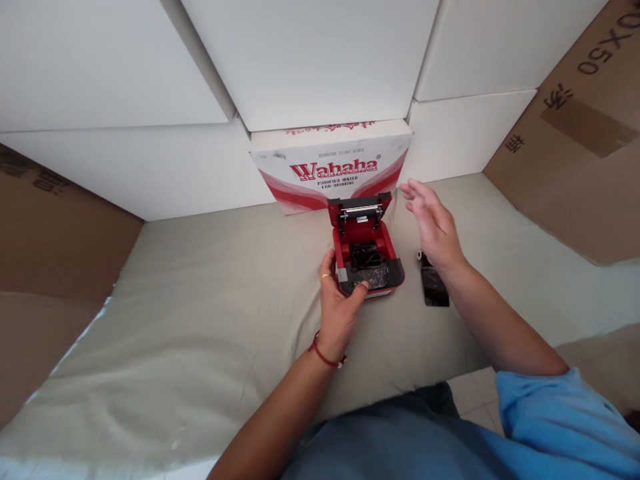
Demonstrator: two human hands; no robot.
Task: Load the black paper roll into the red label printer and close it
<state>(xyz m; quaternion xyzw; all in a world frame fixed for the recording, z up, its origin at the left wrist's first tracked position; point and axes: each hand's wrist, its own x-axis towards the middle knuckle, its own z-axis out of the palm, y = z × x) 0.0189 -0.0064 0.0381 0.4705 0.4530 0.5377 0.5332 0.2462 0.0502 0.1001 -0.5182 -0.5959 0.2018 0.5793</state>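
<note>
A small red and grey device [367, 250] stands on the cloth-covered surface with its lid tipped up and back, showing a dark cavity inside. My left hand [336, 303] grips its front left corner, thumb on the grey front edge. My right hand [431, 223] hovers open just right of the raised lid, fingers stretched out and holding nothing. A flat black piece [433, 287] lies on the cloth under my right wrist, partly hidden by it.
A red and white "Wahaha" carton [330, 167] stands right behind the device. White boxes [310, 60] wall off the back. Brown cardboard boxes flank the left [55, 233] and right [575, 133]. The pale cloth [210, 333] spreads toward me.
</note>
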